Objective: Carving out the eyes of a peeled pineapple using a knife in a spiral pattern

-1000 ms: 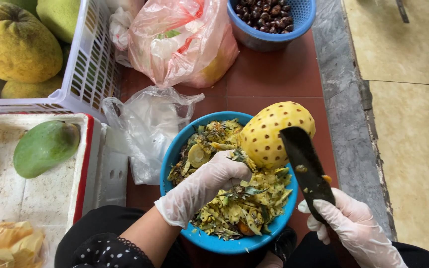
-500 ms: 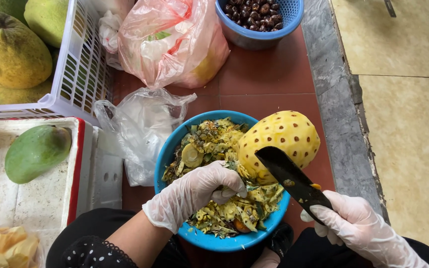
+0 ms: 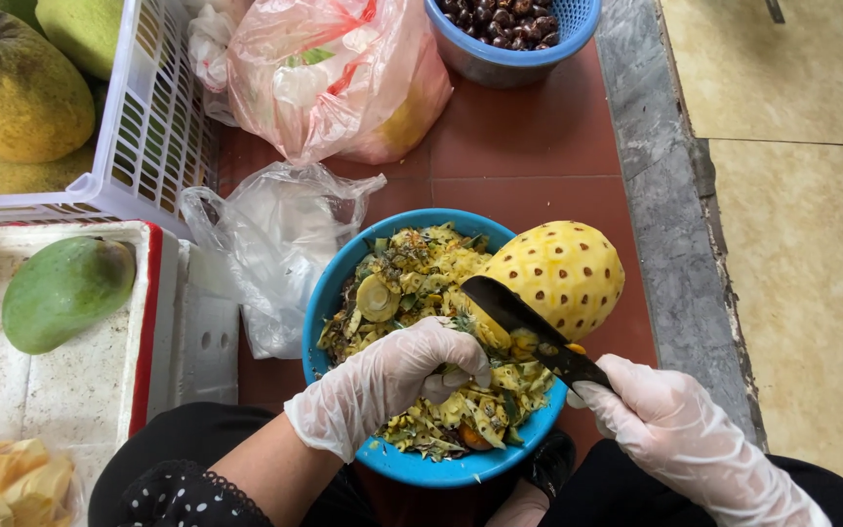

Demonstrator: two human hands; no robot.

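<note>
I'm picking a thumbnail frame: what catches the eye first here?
The peeled yellow pineapple at centre, held over a blue bowl of peelings. The gloved right hand lays a dark knife against it; the gloved left hand grips its base.

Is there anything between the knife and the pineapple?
No, nothing visible. The right hand holds a dark knife whose blade lies right against the peeled pineapple, over the blue bowl of peelings. The left hand rests on the scraps at the pineapple's lower end.
</note>
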